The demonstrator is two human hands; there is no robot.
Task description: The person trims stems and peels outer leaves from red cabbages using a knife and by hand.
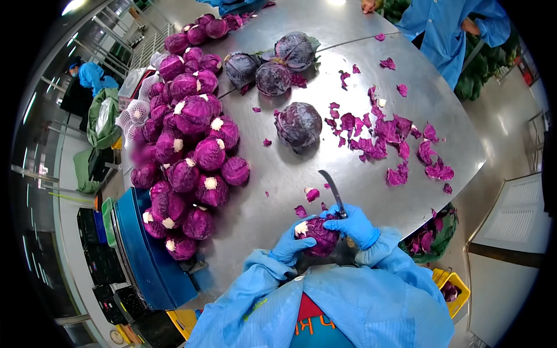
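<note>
My left hand (289, 246), in a blue glove, is closed around a purple cabbage (319, 239) in front of my body. The cut white stem of this cabbage points left. In my gloved right hand (356, 225) is a curved knife (332, 188), blade pointing up and away from me, while the fingertips touch the cabbage's right side. Small purple leaf scraps (311, 194) lie just beyond it on the table. Farther out sits a darker cabbage (299, 126) with its outer leaves on.
A pile of trimmed purple cabbages (194, 114) covers the left of the metal table (255, 211). Several untrimmed cabbages (273, 79) stand farther back. Loose leaves (383, 136) are scattered right. A co-worker's blue sleeve (490, 26) shows top right; a green leaf-filled bag (444, 238) hangs below the right edge.
</note>
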